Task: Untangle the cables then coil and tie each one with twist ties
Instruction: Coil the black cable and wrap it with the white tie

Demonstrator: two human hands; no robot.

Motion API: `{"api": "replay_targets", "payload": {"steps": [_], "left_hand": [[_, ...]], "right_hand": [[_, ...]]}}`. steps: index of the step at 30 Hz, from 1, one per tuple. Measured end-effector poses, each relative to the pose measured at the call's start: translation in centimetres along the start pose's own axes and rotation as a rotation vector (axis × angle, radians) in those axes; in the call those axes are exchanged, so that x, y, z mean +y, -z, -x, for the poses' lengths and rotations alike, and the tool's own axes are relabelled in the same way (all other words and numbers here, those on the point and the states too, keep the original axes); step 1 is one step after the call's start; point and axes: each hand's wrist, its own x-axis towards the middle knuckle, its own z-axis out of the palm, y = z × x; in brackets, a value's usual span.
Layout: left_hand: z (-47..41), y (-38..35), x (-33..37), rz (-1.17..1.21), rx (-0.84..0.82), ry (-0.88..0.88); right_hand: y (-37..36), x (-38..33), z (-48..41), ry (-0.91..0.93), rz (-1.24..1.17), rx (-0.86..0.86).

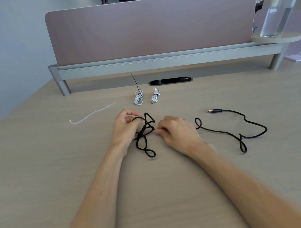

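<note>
Left hand (126,125): fingers curled, pinching loop of black cable (147,128) at top of tangle. Right hand (176,131): fingers curled, fingertips pinching same cable just right of tangle. Tangle lies on desk (173,186) between hands; rest of cable trails right in loose loops, ending in USB plug (215,110). Clear bottle (277,13), white lid, partly filled with water, stands on round shelf (276,39). Two white cables (138,98), coiled and tied, near desk back. Loose white tie (91,114) at left.

One wide-angle view, worn on the person's head above the near edge of the worktop (39,164), faces forward and down toward the divider screen (153,27) at the far edge; the left hand (127,127) and right hand (176,131) lie close, mid-frame.
</note>
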Motion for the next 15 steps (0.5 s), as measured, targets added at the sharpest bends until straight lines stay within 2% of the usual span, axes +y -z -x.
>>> {"api": "replay_targets", "payload": {"steps": [6,8,11,13,15], "left_hand": [[-0.4,0.6,-0.9,-0.481,0.076,-0.226],[-0.5,0.8,-0.9,-0.497,0.091,-0.276],[-0.5,0.6,-0.9,-0.370,0.048,-0.267],[-0.3,0.0,-0.7,-0.305,0.021,-0.257],[0.2,-0.7,-0.6,-0.298,-0.017,-0.275]], "right_hand": [[0.8,1.3,-0.2,-0.211,0.172,0.138],[0.8,1.1,-0.1,-0.226,0.200,0.129],[0.9,1.4,-0.1,-0.218,0.296,0.098],[0.6,1.8,-0.2,-0.101,0.323,0.113],[0.0,1.5,-0.1,0.061,0.160,0.063]]}}
